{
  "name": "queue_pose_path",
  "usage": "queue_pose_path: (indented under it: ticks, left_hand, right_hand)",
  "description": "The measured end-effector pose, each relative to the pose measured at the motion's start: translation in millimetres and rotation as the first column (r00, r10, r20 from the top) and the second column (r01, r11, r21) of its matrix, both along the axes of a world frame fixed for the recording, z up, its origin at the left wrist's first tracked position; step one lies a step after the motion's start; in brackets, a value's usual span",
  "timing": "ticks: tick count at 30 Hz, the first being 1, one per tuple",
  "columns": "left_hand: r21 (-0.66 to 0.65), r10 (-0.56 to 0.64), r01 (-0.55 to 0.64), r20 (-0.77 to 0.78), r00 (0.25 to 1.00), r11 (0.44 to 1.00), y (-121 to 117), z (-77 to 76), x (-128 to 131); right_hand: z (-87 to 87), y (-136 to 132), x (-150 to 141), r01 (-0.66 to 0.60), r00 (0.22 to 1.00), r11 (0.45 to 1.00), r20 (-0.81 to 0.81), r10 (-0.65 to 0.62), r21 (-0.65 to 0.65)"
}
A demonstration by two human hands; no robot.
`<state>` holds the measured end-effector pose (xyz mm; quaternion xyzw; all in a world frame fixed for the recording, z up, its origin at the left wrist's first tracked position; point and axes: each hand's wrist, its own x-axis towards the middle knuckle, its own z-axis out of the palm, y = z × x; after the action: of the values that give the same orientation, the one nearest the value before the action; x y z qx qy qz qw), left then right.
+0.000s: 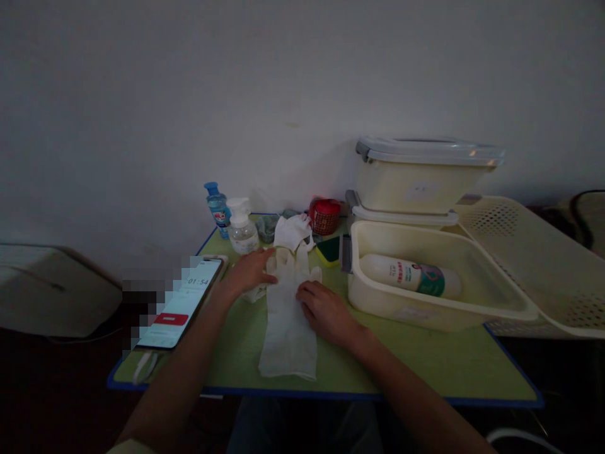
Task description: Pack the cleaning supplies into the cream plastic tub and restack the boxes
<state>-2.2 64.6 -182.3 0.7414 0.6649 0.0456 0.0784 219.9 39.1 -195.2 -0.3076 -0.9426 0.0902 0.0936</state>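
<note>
A thin white glove (pixel 289 315) lies flat on the green table, its cuff toward me and its fingers toward the wall. My left hand (pixel 250 272) is at the glove's upper left side, with thumb and fingers apart and their tips at its edge. On the right side, my right hand (pixel 327 312) rests with loosely bent fingers against the glove's edge. Crumpled pale material (pixel 255 294) sits partly under my left hand; what it is I cannot tell. Beyond the glove's fingertips lies a bunched white cloth (pixel 292 232).
A phone (pixel 182 302) lies at left. Behind are a blue bottle (pixel 218 211), a pump bottle (pixel 242 230), a red container (pixel 325 216) and a sponge (pixel 328 251). At right, an open bin (pixel 411 312) holds a white bottle (pixel 406 274), near lidded boxes (pixel 406 186) and a basket (pixel 534 252).
</note>
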Motion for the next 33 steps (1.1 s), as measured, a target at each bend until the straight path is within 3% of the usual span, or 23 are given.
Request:
queue_pose_path:
  ticks: [9, 16, 20, 29, 33]
  left_hand:
    - [-0.049, 0.024, -0.027, -0.055, 0.998, 0.998, -4.2, 7.6, 14.9]
    - [-0.127, -0.081, 0.078, -0.018, 0.997, 0.989, -8.4, 12.2, 7.2]
    - [-0.147, -0.069, 0.059, -0.062, 0.996, 0.987, -10.8, 13.2, 4.5]
    - [0.063, 0.102, -0.088, -0.266, 0.958, 0.994, -16.1, 20.8, 7.7]
    - [0.134, 0.067, -0.04, -0.203, 0.977, 0.99, -13.2, 13.1, 13.6]
  right_hand:
    - [0.2, 0.7, -0.4, -0.005, 1.0, 1.0, 0.001, 0.005, -0.025]
    - [1.7, 0.4, 1.0, -0.018, 1.0, 1.0, -0.001, 0.018, -0.016]
    - [2.9, 0.0, 1.3, -0.015, 1.0, 1.0, -0.002, 0.015, -0.017]
    - [3.6, -0.5, 0.2, -0.003, 1.0, 1.0, 0.002, 0.003, -0.03]
    - [2.5, 0.3, -0.3, -0.009, 1.0, 1.0, 0.01, 0.009, -0.028]
